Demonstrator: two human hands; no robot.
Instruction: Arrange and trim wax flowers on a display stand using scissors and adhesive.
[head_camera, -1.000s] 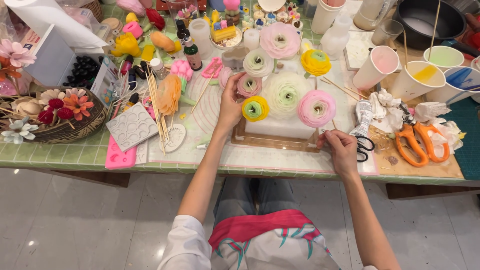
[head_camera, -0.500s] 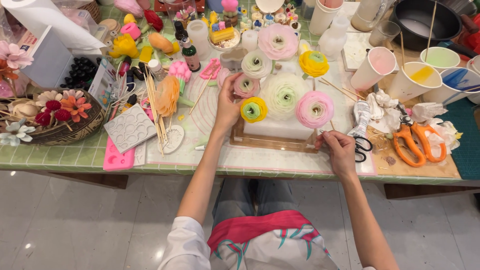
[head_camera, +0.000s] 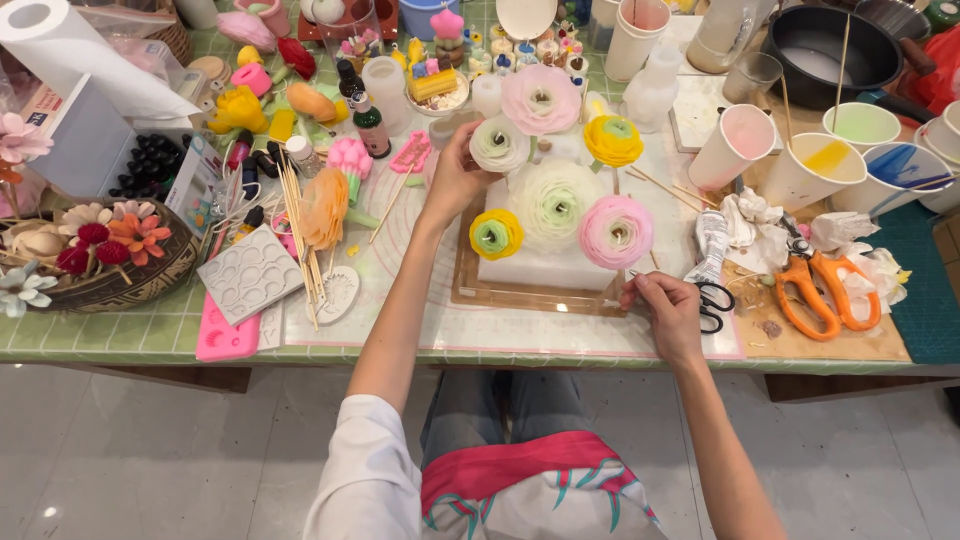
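White foam block (head_camera: 545, 268) carrying wax ranunculus flowers; my left hand (head_camera: 455, 180) pinches the white bloom (head_camera: 499, 143), my right hand (head_camera: 668, 305) pinches a thin stick, barely visible.

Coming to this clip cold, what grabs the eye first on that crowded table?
The cluster of wax-like flowers at the centre: a big pale green-white bloom ringed by pink, yellow and rosy ones, standing on a white block. The left hand reaches to a white flower; the right hand rests by the block's near corner. Orange scissors lie to the right.

White box (head_camera: 85, 140) (far left)
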